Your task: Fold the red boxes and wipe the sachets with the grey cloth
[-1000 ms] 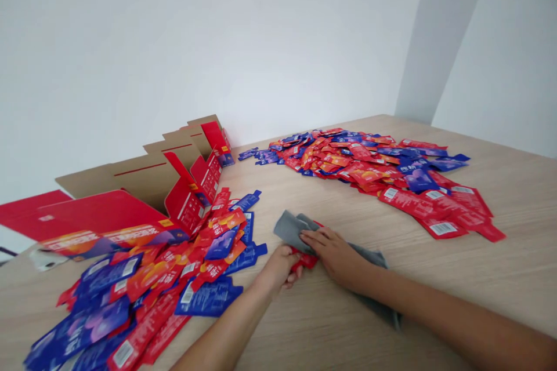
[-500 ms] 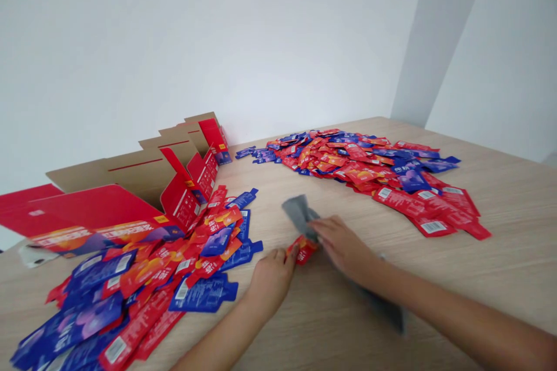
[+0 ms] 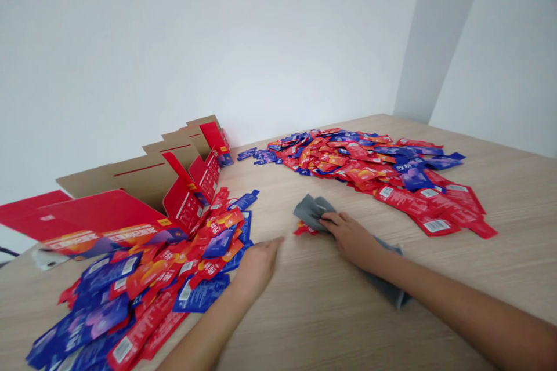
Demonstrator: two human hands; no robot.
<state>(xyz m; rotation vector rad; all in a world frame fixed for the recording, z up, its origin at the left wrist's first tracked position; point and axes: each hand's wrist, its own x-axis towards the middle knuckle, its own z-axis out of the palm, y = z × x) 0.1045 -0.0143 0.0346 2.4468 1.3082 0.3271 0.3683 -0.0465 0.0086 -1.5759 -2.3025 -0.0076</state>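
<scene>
My right hand point(image 3: 346, 235) grips a grey cloth point(image 3: 314, 207), which is bunched under its fingertips and trails back beneath my forearm. Under the cloth's left edge a red sachet point(image 3: 301, 228) peeks out, mostly covered. My left hand point(image 3: 257, 266), slightly blurred, is over the table beside the near pile of sachets point(image 3: 183, 266). Its index finger stretches to the right, apart from the red sachet, and nothing shows in it; the other fingers are partly hidden. Red and blue spouted sachets lie loosely over one another in that pile.
Open red cardboard boxes point(image 3: 108, 214) stand in a row at the left, brown flaps raised. A larger heap of red and blue sachets point(image 3: 357, 162) spreads across the back right of the wooden table point(image 3: 487, 284). A white object point(image 3: 49, 258) lies by the nearest box.
My left hand has let go of the red sachet and drawn back left. The cloth, in my right hand, now covers most of that sachet.
</scene>
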